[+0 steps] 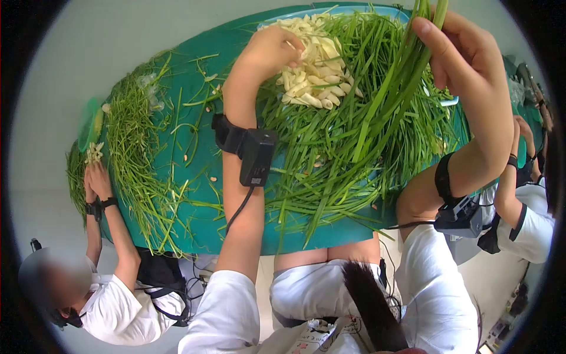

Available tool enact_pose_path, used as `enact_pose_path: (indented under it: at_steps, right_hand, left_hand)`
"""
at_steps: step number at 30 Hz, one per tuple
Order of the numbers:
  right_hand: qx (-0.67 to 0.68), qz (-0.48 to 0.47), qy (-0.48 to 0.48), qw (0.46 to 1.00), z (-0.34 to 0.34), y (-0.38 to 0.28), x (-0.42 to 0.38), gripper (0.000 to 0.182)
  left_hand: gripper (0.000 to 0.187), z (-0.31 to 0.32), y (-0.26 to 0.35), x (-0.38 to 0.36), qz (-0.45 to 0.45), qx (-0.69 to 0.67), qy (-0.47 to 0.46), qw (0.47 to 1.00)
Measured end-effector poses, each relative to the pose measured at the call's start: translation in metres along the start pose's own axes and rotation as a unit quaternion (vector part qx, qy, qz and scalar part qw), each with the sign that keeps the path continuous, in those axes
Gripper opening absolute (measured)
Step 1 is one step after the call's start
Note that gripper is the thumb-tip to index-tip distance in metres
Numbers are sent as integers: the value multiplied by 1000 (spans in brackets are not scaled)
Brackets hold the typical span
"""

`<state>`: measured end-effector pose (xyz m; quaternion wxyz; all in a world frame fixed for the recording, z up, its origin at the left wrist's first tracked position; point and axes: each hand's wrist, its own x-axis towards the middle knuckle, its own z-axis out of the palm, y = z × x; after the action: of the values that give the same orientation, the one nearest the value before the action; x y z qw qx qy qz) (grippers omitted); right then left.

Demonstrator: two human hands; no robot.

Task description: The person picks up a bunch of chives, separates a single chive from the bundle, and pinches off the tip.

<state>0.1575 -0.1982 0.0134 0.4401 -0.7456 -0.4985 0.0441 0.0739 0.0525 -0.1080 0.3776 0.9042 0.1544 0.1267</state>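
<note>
My right hand (466, 56) is raised at the upper right, with thumb and fingers closed around a bunch of long green leaf blades (392, 97) that hang down and left. Over a heap of pale, tapering cream-coloured pieces (318, 79), my left hand (272, 52) has its fingers curled inward. Whether a piece is between those fingertips is hidden. A large pile of loose green leaves (359, 141) spreads beneath and beside the heap. Part of a light blue tray (398, 12) shows at the far edge of the pile.
The green tabletop (200, 159) carries scattered leaves and small scraps. To the left lies another heap of thin greens (132, 153). A co-worker's hands (97, 180) are at pale pieces near a green basket (90, 124). Another person's arm (508, 183) shows at the right.
</note>
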Motion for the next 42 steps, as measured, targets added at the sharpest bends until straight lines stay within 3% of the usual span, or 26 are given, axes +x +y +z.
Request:
enact_pose_path:
  at_steps: [4, 30, 35, 37, 42]
  right_hand:
    - [46, 2, 5, 999, 3, 6, 1, 24]
    - [14, 20, -3, 1000, -1, 0, -1, 23]
    - [-96, 9, 8, 995, 1, -27, -2, 21]
    - [19, -14, 7, 1000, 0, 1, -1, 23]
    - [7, 17, -3, 1000, -2, 2, -2, 23]
  left_hand:
    - [21, -1, 9, -5, -10, -1, -8, 1000]
    - [19, 0, 10, -1, -30, -35, -26, 999]
    - [21, 3, 9, -1, 22, -5, 13, 1000]
    - [22, 0, 15, -1, 46, 19, 33, 998]
    - [27, -6, 23, -5, 86, 64, 82, 991]
